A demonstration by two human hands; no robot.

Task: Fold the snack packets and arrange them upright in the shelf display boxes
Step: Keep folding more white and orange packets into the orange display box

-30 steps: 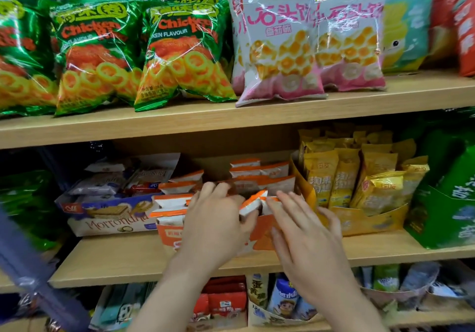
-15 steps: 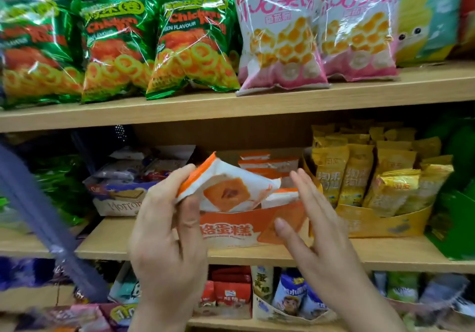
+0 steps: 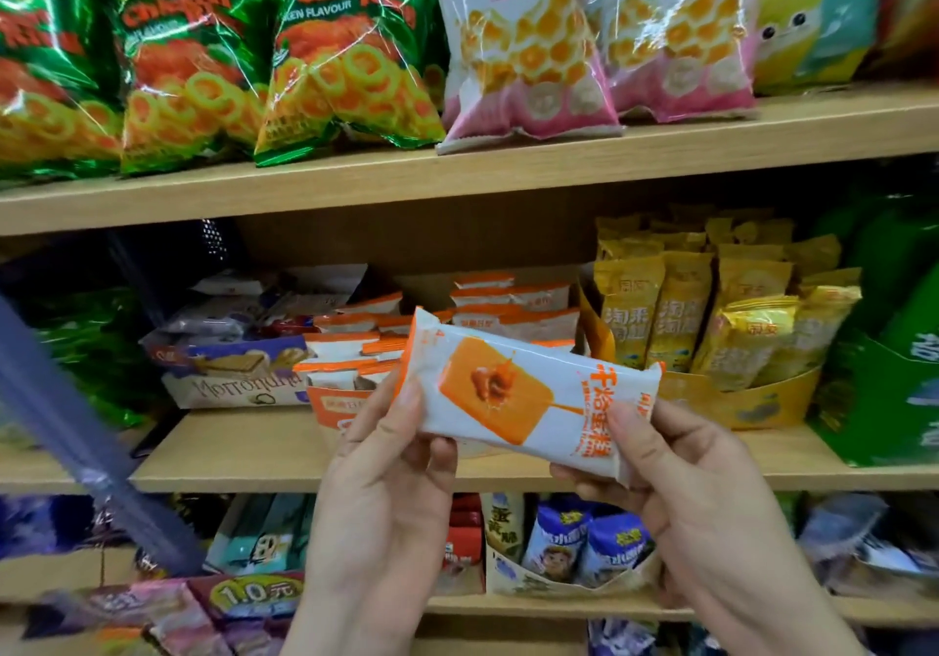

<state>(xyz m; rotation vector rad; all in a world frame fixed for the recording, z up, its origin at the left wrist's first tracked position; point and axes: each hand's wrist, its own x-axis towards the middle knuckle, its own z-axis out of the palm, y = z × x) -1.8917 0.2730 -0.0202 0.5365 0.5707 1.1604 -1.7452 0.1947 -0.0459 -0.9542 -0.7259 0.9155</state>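
Observation:
A white and orange snack packet (image 3: 513, 391) lies lengthwise in front of the middle shelf, held in the air by both hands. My left hand (image 3: 386, 472) pinches its left end between thumb and fingers. My right hand (image 3: 676, 472) grips its right end, thumb on the front. Behind it stands the orange display box (image 3: 330, 404), with several matching packets (image 3: 513, 320) upright inside; the box front is mostly hidden by the packet and my left hand.
A yellow display box (image 3: 752, 401) of yellow packets stands to the right, a Mortondna wafer box (image 3: 239, 386) to the left. Green chicken-ring bags (image 3: 335, 60) and pink bags (image 3: 528, 45) fill the top shelf. A green box (image 3: 884, 401) sits far right. A blurred blue-grey bar (image 3: 86, 442) crosses the left.
My left hand has lifted the packet out of the orange box and turned it flat. My right hand, open a moment ago, now grips the packet's right end.

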